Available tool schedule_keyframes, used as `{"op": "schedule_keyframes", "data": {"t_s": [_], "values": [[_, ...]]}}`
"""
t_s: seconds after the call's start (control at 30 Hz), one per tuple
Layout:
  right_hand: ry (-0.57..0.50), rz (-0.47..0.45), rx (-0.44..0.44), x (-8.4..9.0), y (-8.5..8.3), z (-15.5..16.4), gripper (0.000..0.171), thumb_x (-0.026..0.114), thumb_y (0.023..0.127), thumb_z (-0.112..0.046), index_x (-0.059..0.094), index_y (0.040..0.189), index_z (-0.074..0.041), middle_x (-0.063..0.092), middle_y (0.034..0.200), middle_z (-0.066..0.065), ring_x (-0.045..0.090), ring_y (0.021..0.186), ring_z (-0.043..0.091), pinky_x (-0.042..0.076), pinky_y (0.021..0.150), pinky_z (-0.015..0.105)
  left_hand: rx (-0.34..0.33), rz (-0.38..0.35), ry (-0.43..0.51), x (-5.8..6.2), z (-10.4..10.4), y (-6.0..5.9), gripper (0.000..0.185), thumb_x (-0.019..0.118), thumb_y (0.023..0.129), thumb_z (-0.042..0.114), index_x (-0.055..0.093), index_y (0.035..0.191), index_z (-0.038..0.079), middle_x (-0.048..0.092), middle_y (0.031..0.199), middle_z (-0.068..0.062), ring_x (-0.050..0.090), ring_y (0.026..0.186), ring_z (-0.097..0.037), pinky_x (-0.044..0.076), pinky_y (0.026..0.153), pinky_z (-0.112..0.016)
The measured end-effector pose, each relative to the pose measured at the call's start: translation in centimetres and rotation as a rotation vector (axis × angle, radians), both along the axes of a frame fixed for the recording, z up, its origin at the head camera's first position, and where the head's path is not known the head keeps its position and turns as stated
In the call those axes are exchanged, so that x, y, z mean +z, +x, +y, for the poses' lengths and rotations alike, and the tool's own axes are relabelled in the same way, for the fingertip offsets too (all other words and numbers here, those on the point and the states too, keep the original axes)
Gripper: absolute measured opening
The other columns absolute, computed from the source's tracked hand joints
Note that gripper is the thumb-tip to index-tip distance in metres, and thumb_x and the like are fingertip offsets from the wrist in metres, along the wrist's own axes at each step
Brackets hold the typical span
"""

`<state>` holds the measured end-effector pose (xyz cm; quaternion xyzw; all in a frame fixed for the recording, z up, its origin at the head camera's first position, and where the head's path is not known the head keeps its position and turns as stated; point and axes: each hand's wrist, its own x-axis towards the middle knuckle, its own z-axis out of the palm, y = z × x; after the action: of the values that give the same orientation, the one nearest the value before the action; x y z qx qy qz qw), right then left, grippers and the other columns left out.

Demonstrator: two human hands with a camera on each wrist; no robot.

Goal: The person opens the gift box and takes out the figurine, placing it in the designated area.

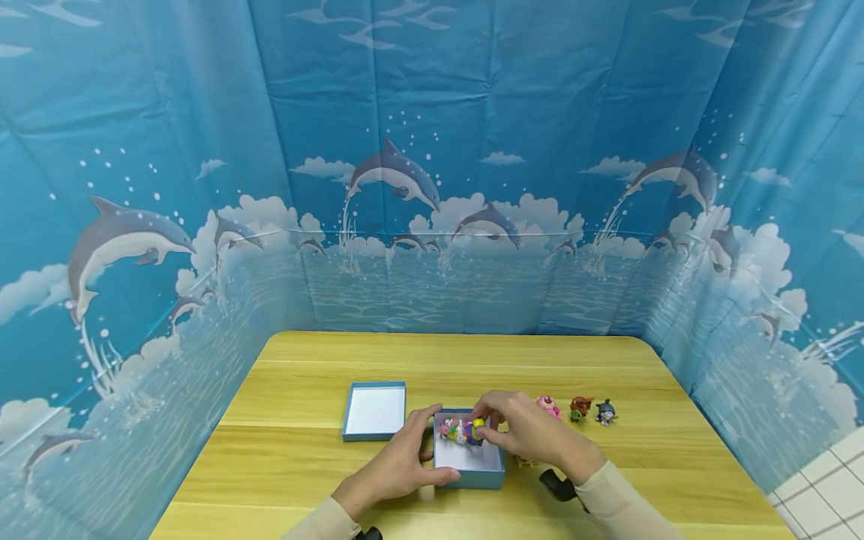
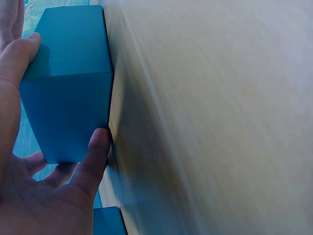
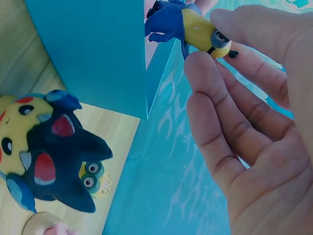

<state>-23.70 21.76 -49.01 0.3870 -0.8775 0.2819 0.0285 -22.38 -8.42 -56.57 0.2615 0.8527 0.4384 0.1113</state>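
Observation:
A blue box (image 1: 470, 478) with a white inside stands at the table's near middle. My left hand (image 1: 403, 457) grips it, thumb on the near wall and fingers about the left side; the left wrist view shows this hand (image 2: 41, 200) against the box (image 2: 68, 112). Over the box's right part, my right hand (image 1: 523, 427) pinches a Minion figurine (image 3: 198, 28), yellow with a goggle and blue clothing, between thumb and fingers. A small pink-and-white figurine (image 1: 451, 430) lies inside the box, left of the Minion.
Left of the box lies a shallow blue lid (image 1: 375, 411), white side up. Pink (image 1: 548, 406), reddish-brown (image 1: 580, 409) and grey-blue (image 1: 605, 412) figurines stand to the right. Near the box are a dark-hooded Pikachu figurine (image 3: 54, 142) and a goggled yellow figurine (image 3: 95, 178).

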Motion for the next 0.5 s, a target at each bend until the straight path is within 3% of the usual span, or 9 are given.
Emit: {"op": "schedule_keyframes", "data": {"t_s": [0.5], "values": [[0.013, 0.044, -0.044, 0.68, 0.18, 1.04, 0.015, 0.086, 0.109, -0.018, 0.082, 0.122, -0.011, 0.084, 0.112, -0.002, 0.07, 0.09, -0.003, 0.068, 0.078, 0.032, 0.016, 0.001, -0.016, 0.1, 0.19, -0.04, 0.114, 0.089, 0.102, 0.06, 0.024, 0.186, 0.021, 0.037, 0.185, -0.01, 0.052, 0.165, -0.035, 0.05, 0.131, -0.065]]}}
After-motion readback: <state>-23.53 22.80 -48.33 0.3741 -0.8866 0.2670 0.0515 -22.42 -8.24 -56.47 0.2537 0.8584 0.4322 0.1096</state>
